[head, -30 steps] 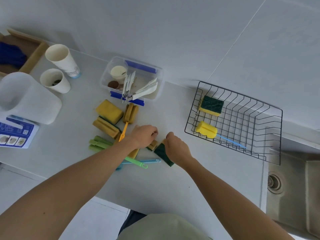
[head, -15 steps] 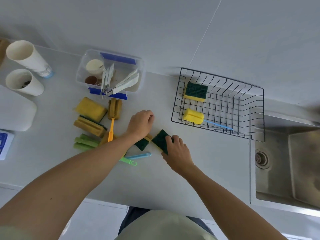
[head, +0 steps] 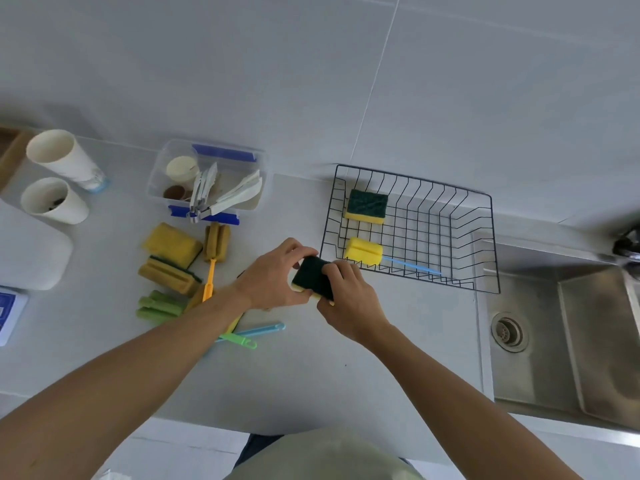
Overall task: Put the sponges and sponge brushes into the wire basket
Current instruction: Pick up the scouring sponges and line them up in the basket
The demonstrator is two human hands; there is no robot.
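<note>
Both hands hold a green-and-yellow sponge (head: 311,277) just above the counter, left of the black wire basket (head: 485,244). My left hand (head: 273,275) grips its left side and my right hand (head: 349,299) its right side. Inside the basket lie a green-topped yellow sponge (head: 366,206) and a yellow sponge brush (head: 363,251) with a blue handle. On the counter to the left lie two dull yellow sponges (head: 171,244) (head: 168,274), a brown sponge brush (head: 216,239) with an orange handle, a green sponge brush (head: 159,306), and blue and green handles (head: 249,336).
A clear plastic box (head: 207,181) with blue clips holds small items behind the sponges. Two white paper cups (head: 59,161) (head: 52,200) and a white jug (head: 31,251) stand at the far left. A steel sink (head: 568,341) lies to the right of the basket.
My right hand has lifted a green sponge off the counter and both hands now hold it together, nearer the basket. The view has shifted slightly.
</note>
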